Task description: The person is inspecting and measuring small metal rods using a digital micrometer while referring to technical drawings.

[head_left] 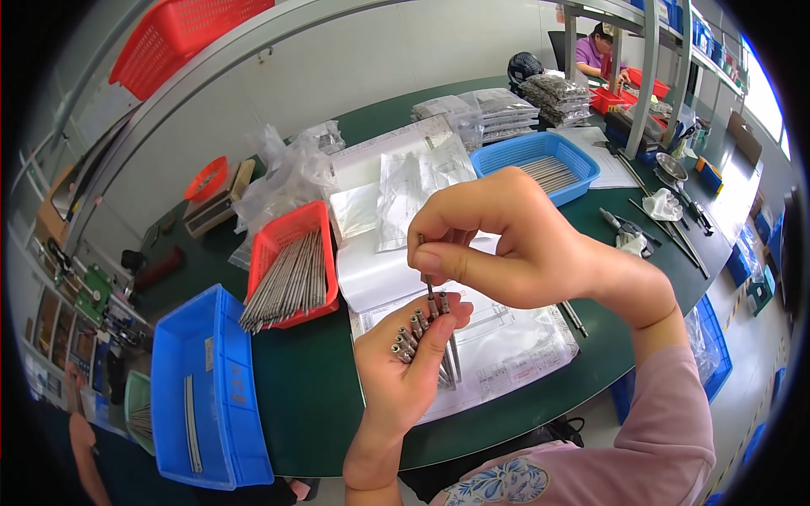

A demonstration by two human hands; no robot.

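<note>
My left hand [390, 384] is closed around several slim metal rods [416, 323], their hollow, socket-like ends fanned out above the fingers and their shafts pointing down past the palm. Above them, my right hand [515, 240] pinches a thin dark metal pin [429, 287] between thumb and forefinger. The pin stands upright, its lower tip at the end of one rod; whether it sits inside the hole I cannot tell. Under both hands lie printed drawing sheets [506, 350] on the green table.
Left of the papers stands a red basket [335, 253] full of metal rods, beside a blue bin [221, 396] with a few rods. Farther back are a light-blue basket [582, 152] of rods and stacked bagged parts [506, 110]. Tools [629, 232] lie right. A co-worker [591, 55] sits beyond.
</note>
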